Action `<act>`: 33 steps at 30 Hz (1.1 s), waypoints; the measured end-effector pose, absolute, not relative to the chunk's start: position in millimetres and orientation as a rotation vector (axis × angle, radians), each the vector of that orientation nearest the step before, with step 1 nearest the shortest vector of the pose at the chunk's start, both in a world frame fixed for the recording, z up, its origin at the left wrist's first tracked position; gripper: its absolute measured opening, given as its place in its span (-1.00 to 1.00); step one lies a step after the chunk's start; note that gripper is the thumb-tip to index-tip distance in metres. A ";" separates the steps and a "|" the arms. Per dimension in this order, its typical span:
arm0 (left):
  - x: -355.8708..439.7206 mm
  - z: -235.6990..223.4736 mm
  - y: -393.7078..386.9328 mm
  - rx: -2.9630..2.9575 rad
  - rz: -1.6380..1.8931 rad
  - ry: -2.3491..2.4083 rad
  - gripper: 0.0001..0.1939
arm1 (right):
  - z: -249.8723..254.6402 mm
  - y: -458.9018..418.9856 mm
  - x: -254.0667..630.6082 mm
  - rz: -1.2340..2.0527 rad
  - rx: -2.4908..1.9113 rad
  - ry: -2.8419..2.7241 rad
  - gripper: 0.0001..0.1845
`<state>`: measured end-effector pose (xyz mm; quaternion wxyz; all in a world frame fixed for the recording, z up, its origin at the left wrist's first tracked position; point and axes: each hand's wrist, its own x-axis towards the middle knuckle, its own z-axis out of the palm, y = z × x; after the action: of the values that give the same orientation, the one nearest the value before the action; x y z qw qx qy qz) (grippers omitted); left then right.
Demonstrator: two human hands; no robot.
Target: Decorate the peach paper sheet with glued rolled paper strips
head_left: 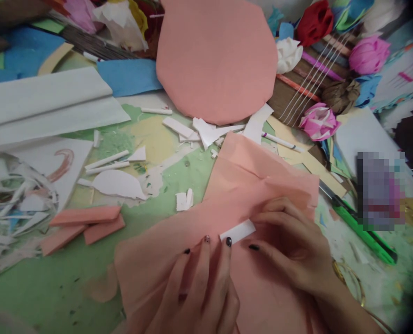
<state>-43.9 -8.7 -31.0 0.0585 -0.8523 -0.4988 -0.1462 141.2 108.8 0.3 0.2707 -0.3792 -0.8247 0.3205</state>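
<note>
A small white foam strip (237, 232) lies on a sheet of salmon-pink paper (178, 227) spread before me. My left hand (203, 287) rests on the paper with its fingers stretched out, one dark-nailed fingertip at the strip's left end. At the strip's other end is my right hand (293, 250), its index finger close beside the strip and its thumb apart from it, below. Whether that index finger touches the strip is hard to tell. Left of the paper, several pink-covered strips (84, 218) are stacked loosely.
Beyond the sheet stands a large pink rounded panel (216, 60). A green cutter knife (364, 227) lies at right. White scraps (118, 184) and a pile of offcuts (18, 199) cover the left side. Paper flowers (319, 121) sit on a brown stringed piece at back right.
</note>
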 end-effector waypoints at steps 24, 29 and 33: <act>-57.6 -17.0 3.4 -2.725 -0.490 -1.314 -0.45 | -3.1 105.8 137.9 0.803 -0.920 -2.280 -0.81; -60.7 -8.4 13.5 -2.889 -0.452 -1.321 -0.18 | -4.5 105.1 144.0 0.867 -0.904 -1.952 -0.73; -59.3 -11.6 20.3 -2.879 -0.482 -1.450 -0.11 | -8.9 104.0 143.7 0.844 -0.918 -1.908 -0.70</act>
<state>-59.3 20.3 -11.6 -0.0588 -0.8818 -0.4441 -0.1476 143.7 104.0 -8.9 0.4178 -0.3659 -0.7605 0.3365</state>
